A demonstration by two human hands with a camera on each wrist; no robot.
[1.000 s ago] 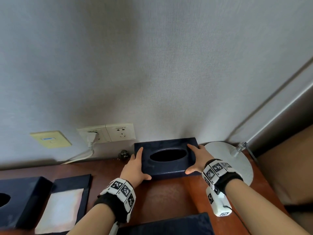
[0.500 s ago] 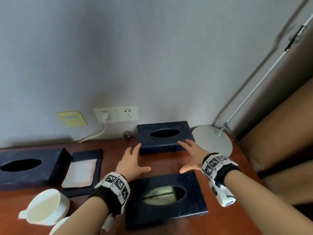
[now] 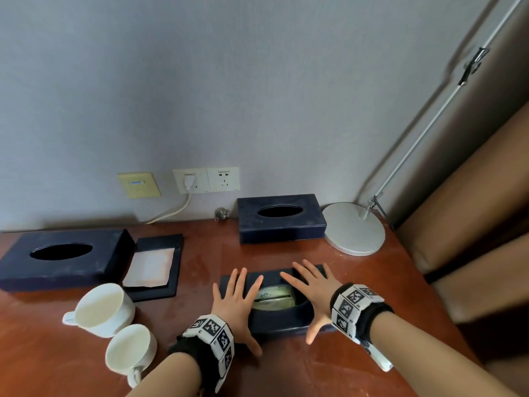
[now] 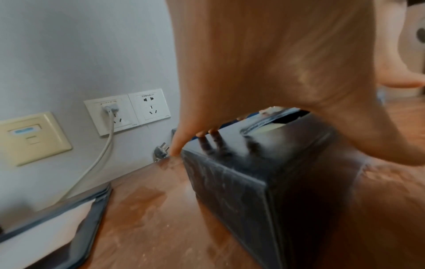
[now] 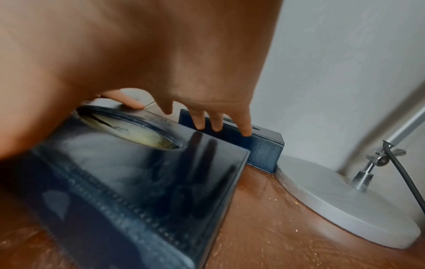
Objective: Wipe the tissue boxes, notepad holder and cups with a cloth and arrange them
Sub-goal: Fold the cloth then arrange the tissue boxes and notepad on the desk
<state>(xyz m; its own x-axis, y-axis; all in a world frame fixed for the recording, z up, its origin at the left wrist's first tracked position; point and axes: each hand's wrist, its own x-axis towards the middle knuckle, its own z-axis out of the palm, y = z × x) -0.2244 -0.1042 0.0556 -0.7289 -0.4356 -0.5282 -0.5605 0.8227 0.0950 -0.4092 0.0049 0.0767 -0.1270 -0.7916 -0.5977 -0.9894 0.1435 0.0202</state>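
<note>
The near tissue box [image 3: 282, 318] lies on the desk [image 3: 200, 253] before the person, long axis left to right, oval opening up. The left hand [image 3: 233, 305] and right hand [image 3: 313, 292] are spread flat over its two ends, fingers straight, gripping nothing. Only the right wrist view shows the fingertips [image 5: 246, 133] above the lid, not touching. Behind stands a second tissue box [image 3: 282, 222], beside the lamp base [image 3: 353, 232]; bare desk lies between the boxes.
</note>
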